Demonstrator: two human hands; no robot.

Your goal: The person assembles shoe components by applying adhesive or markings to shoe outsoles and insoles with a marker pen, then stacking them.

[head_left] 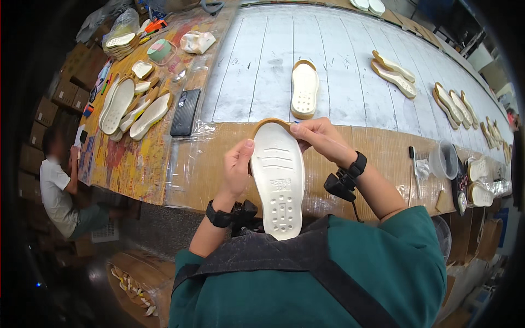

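Observation:
A white shoe sole (pixel 280 164) with a tan rim hangs between my hands, its toe pointing away and its heel close to my apron. Grooves cross its forepart and small round hollows dot the heel. My left hand (pixel 237 167) is closed on its left edge, thumb on top. With thumb and fingers, my right hand (pixel 326 141) pinches the tan rim at the upper right of the toe; the fingers beneath are partly hidden. Just beyond, another white sole (pixel 305 90) lies on the pale lined surface (pixel 257 71).
Pairs of soles (pixel 394 75) lie farther right on the lined surface. Left, a paint-stained table (pixel 147 169) bears loose soles (pixel 150 116), a black phone (pixel 185 113) and a tape roll (pixel 159 50). A clear tub (pixel 443 159) and brush (pixel 414 164) are at right. A person (pixel 68 191) sits at left.

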